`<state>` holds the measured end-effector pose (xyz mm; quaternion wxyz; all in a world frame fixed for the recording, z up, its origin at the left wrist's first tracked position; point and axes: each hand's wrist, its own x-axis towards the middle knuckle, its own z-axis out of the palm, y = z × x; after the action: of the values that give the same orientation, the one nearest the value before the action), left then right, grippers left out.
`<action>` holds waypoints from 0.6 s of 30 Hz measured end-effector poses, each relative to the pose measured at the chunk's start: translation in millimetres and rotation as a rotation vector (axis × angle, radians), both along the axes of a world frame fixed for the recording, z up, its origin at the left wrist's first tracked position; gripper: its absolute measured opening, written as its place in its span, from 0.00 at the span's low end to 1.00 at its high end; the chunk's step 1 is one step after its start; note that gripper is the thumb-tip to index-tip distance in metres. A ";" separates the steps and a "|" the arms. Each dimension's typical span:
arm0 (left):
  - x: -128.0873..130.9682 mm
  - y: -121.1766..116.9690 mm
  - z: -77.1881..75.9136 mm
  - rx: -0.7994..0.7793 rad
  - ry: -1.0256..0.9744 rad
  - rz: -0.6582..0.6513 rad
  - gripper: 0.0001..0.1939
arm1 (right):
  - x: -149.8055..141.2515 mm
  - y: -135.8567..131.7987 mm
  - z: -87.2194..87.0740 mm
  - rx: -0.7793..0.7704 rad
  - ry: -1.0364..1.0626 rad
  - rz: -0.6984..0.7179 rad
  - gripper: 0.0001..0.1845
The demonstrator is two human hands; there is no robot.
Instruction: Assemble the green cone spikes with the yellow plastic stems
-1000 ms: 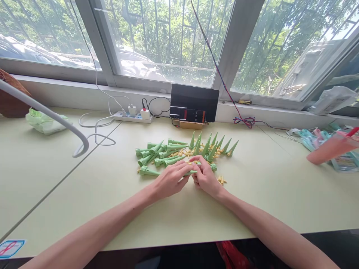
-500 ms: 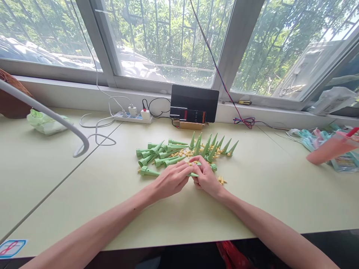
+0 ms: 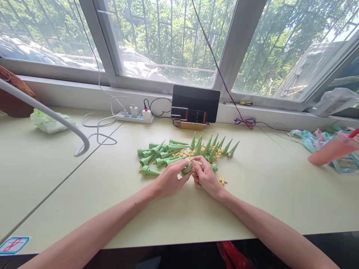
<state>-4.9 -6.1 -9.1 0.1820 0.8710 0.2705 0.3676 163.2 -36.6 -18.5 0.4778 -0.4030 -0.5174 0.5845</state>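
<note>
the left hand is closed around a green cone, which lies aslant between the two hands above the desk, its narrow end toward the upper right; much of its wide end is hidden by the fingers. the right hand has its grip drawn to a narrow pinch, with a small yellow piece at the thumb, just beside the cone. beyond the hands, other green cones lie in a loose heap on the left, while a group of standing cones points upward on the right; loose yellow pieces are scattered between them, and a small cluster rests beside the right hand. the desk is pale yellow-green, crossed by a dark seam on the left, with a blue-bordered label at its near left corner. at the back, a phone leans before a dark panel, above a cardboard box; a white power strip with plugs lies to the left. a pink cup tilts at the far right. behind the desk, grey-framed windows show bars and sunlit foliage.
</note>
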 end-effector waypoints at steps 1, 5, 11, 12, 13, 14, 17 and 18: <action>0.2 0.1 0.0 -0.009 -0.018 0.012 0.05 | -0.2 -0.1 0.1 -0.004 0.002 -0.001 0.17; 0.8 2.0 -0.5 -0.046 -0.067 0.023 0.08 | -0.3 -0.4 -0.1 0.025 -0.024 -0.028 0.17; 0.2 5.5 0.7 -0.163 -0.103 -0.019 0.06 | 0.3 0.5 -3.7 0.128 -0.128 -0.114 0.17; 0.2 6.1 1.4 -0.166 -0.113 -0.039 0.06 | 0.3 0.4 -4.0 0.147 -0.144 -0.133 0.17; 0.3 6.6 2.0 -0.162 -0.123 -0.062 0.05 | 0.3 0.2 -4.0 0.166 -0.158 -0.152 0.17; 0.5 7.1 2.3 -0.151 -0.136 -0.083 0.05 | 0.4 -0.1 -3.9 0.185 -0.171 -0.172 0.17; 1.1 8.9 1.7 -0.069 -0.175 -0.101 0.05 | 0.6 -0.9 -3.3 0.228 -0.206 -0.213 0.16; 1.2 9.4 1.0 -0.028 -0.183 -0.094 0.05 | 0.7 -1.1 -3.2 0.236 -0.215 -0.221 0.15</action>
<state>-3.7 3.4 -8.1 0.2352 0.8428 0.2167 0.4329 163.8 -37.7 -21.7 0.5251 -0.4584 -0.5831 0.4174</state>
